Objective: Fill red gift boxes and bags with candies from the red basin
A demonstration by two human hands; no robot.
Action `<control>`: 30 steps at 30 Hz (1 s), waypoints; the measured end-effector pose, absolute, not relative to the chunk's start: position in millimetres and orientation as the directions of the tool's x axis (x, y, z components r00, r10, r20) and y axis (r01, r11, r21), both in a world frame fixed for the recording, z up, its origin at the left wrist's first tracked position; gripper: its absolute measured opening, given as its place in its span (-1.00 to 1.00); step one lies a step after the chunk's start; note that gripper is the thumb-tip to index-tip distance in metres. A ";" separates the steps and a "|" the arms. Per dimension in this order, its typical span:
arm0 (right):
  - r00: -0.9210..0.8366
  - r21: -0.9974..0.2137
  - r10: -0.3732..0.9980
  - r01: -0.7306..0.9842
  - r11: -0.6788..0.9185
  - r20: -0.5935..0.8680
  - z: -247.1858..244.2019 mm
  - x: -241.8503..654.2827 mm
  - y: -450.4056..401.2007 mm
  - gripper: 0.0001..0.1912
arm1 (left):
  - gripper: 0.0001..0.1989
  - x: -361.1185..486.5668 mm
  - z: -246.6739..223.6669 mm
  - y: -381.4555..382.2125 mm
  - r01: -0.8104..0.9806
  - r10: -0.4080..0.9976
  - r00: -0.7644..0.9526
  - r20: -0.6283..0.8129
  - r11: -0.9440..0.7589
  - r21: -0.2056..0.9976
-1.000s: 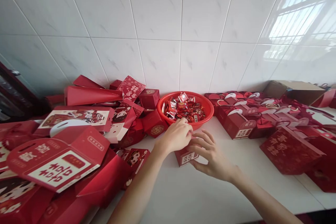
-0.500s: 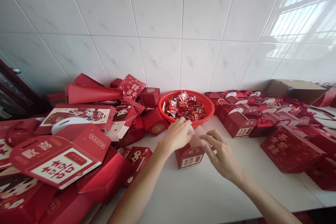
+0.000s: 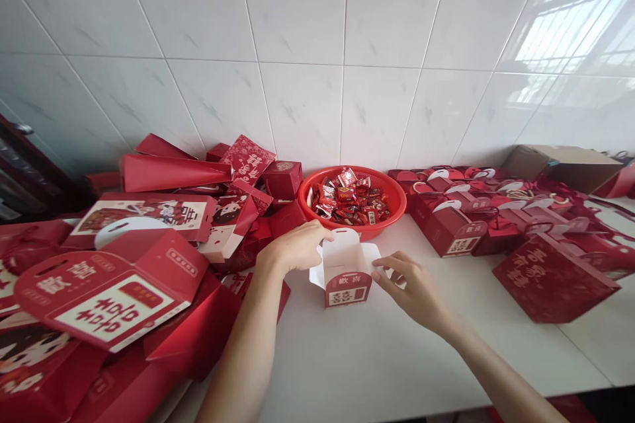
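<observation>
A small red paper gift box point(image 3: 347, 291) stands upright on the white table, its top open and its pale inside showing. White side flaps spread outward at left and right. My left hand point(image 3: 297, 246) is closed at the left flap, fingers curled over it and partly hidden. On the other side, my right hand point(image 3: 414, 287) pinches the right flap between thumb and fingertips. Just behind the box sits a red plastic basket point(image 3: 403, 201) holding many wrapped candies point(image 3: 347, 195).
Red gift boxes point(image 3: 124, 304) are heaped at the left, some lying on their sides. Rows of closed red boxes point(image 3: 456, 228) stand at the right, with a larger red box point(image 3: 553, 277) in front. A cardboard carton point(image 3: 570, 168) is by the tiled wall point(image 3: 302, 26).
The box's top has opened and its side flaps now spread outward. My left hand has moved left, and the box has shifted slightly left.
</observation>
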State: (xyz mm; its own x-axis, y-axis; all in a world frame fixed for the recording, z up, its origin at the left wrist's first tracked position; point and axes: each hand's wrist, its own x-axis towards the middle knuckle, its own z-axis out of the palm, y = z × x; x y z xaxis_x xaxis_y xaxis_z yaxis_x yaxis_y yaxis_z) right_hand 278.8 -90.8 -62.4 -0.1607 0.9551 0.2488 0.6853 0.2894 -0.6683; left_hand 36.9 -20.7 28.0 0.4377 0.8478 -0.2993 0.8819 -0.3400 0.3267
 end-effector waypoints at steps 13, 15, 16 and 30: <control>-0.270 -0.651 0.918 0.647 0.396 0.290 -16.5 289.9 -48.0 -0.69 | -0.39 34.8 28.6 -18.9 0.896 0.873 0.363 -0.326 -0.230 0.380; -0.264 -0.662 0.895 0.604 0.443 0.358 -1.3 290.5 -19.2 -0.71 | -0.48 36.8 31.4 -21.7 0.875 0.890 0.372 -0.262 -0.242 0.420; -0.273 -0.668 0.888 0.586 0.459 0.370 3.8 290.1 -1.5 -0.72 | -0.55 37.5 32.6 -22.6 0.859 0.899 0.382 -0.216 -0.259 0.441; 0.034 -0.648 0.985 0.757 0.085 0.169 -22.8 282.6 172.7 -0.64 | -0.80 77.7 -15.1 50.2 0.472 0.897 0.269 0.352 -0.441 0.763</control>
